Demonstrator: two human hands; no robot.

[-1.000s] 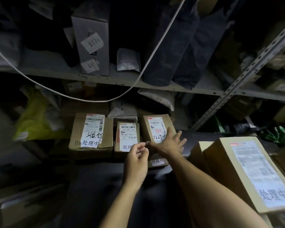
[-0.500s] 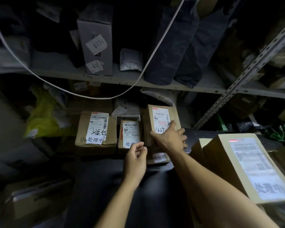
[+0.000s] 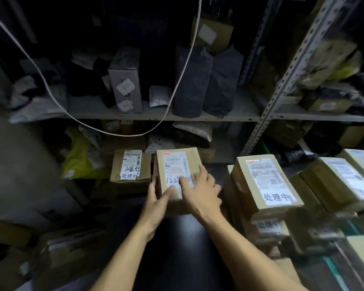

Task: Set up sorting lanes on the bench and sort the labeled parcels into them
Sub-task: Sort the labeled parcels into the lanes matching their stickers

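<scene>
Both hands grip parcel (image 3: 178,175): left hand (image 3: 158,201) curls round its left edge, right hand (image 3: 200,191) clasps label face. Parcel tilted up above dark desk (image 3: 177,248), beside labeled box (image 3: 130,166).

A thin white cable (image 3: 57,101) sags in a loop above the fingers. Two dark grey plastic mailer bags (image 3: 206,80) stand on the grey metal shelf (image 3: 219,117) beyond them, a crumpled yellow plastic bag (image 3: 78,158) far left.

Both hands (image 3: 158,203) (image 3: 200,192) grip labeled parcel (image 3: 178,164).
</scene>
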